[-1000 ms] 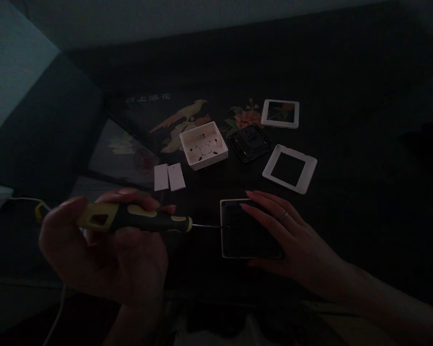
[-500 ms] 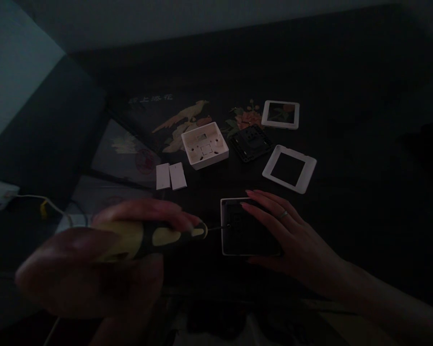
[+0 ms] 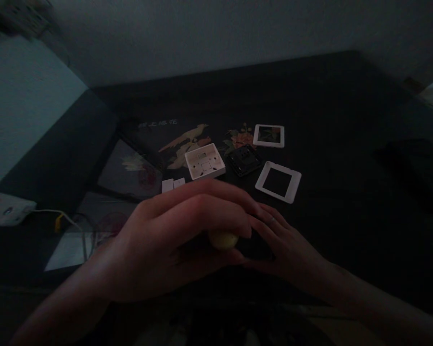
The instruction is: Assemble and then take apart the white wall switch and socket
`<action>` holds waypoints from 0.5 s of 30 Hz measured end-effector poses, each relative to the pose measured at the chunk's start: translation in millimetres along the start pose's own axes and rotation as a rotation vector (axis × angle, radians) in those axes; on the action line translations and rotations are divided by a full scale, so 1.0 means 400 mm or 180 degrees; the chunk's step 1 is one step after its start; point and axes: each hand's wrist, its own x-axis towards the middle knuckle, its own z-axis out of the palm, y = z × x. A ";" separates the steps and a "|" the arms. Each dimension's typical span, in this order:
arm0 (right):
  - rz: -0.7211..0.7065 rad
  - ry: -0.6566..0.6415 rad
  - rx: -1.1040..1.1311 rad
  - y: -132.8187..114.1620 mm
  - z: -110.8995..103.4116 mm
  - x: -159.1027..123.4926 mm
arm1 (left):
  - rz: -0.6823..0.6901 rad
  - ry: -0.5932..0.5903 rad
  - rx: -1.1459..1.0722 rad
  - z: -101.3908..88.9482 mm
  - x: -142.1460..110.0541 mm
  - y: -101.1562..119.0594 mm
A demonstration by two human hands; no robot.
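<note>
Gripping mostly hidden screwdriver (image 3: 222, 240), left hand (image 3: 169, 235); right hand (image 3: 290, 244) clasping barely visible panel (image 3: 255, 246)

It is very dim, and the desk (image 3: 346, 125) looks almost black. The wall (image 3: 25, 91) on the left is a bit brighter and bluish. Pale grey patches show on the left of the desk. The white frame (image 3: 293, 185) stands out well. The left hand's fingers (image 3: 205, 206) look soft and dull. The far left corner is blurry, and the near edge is murky.
</note>
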 end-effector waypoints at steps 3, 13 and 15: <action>-0.0012 -0.0021 -0.0037 0.000 0.001 -0.002 | -0.0085 0.0309 0.0271 -0.021 0.016 -0.007; 0.0049 -0.0127 -0.0007 -0.006 -0.005 0.001 | 0.0659 -0.0314 0.0660 -0.070 -0.012 -0.040; 0.0082 -0.0157 -0.0030 -0.007 -0.007 0.002 | 0.0488 -0.0010 0.0407 -0.066 -0.011 -0.032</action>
